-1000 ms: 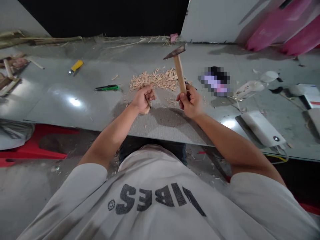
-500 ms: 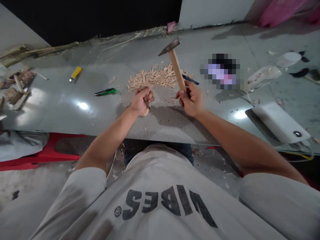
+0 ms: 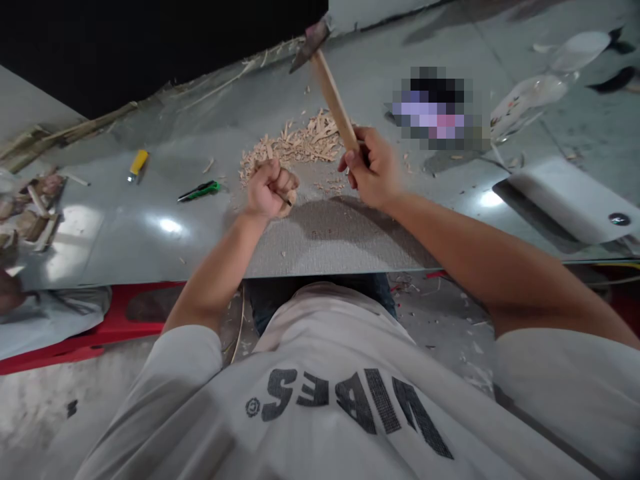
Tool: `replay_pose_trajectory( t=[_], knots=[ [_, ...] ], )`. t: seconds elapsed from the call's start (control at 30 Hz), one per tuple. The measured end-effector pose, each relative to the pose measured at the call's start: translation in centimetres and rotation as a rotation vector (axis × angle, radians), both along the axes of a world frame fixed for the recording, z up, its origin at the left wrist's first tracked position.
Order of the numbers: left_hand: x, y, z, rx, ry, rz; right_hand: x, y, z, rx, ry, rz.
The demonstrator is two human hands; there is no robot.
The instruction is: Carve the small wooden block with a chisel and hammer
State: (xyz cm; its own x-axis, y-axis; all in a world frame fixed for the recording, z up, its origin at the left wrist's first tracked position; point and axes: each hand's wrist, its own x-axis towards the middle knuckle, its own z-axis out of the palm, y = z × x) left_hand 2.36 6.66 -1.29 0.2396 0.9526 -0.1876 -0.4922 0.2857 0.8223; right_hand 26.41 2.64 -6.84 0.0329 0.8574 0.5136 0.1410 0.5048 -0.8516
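My right hand [image 3: 375, 167] is wrapped round the wooden handle of a hammer [image 3: 333, 93], whose dark metal head points up and away over the table. My left hand [image 3: 270, 189] is a closed fist above the front of a grey textured mat [image 3: 320, 240]. A small piece of pale wood [image 3: 285, 211] shows below its fingers, and a thin dark tip sticks out beside it. The rest of what the fist holds is hidden. Just beyond the left hand lies a heap of wood shavings [image 3: 305, 140].
Left of the mat lie a green-and-black utility knife [image 3: 199, 191] and a yellow cutter [image 3: 137, 165]. Wood scraps [image 3: 37, 207] lie at the far left. To the right are a blurred-out object [image 3: 433, 110], a clear plastic bottle [image 3: 530, 100] and a white box-shaped device [image 3: 575, 200].
The view has shifted and tilted. In it, the hammer and my right hand now appear higher and farther left. My left fist appears slightly higher and to the left, still closed.
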Motion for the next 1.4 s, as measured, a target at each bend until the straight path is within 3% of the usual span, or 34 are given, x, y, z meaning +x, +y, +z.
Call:
replay_pose_trajectory(
  t=[0.17,0.37,0.63,1.0,1.27,1.4],
  knots=[
    [0.3,-0.5,-0.1,0.130,0.000,0.078,-0.1,-0.2,0.3,-0.045,-0.065,-0.055],
    [0.8,0.4,-1.3,0.298,-0.008,0.127,-0.1,-0.5,0.8,-0.113,-0.116,-0.058],
    [0.8,1.1,-2.3,0.415,0.061,0.182,-0.5,-0.6,1.3,-0.055,-0.210,-0.051],
    [-0.2,3.3,-4.1,0.668,0.127,0.086,-0.6,-0.8,1.6,-0.042,-0.294,0.028],
    [0.2,3.9,-5.3,0.594,0.097,-0.002,-0.2,-1.2,2.9,0.010,-0.289,0.031],
    [0.5,3.8,-5.6,0.530,0.050,0.026,0.3,-2.0,3.7,-0.072,-0.275,0.021]
  ],
)
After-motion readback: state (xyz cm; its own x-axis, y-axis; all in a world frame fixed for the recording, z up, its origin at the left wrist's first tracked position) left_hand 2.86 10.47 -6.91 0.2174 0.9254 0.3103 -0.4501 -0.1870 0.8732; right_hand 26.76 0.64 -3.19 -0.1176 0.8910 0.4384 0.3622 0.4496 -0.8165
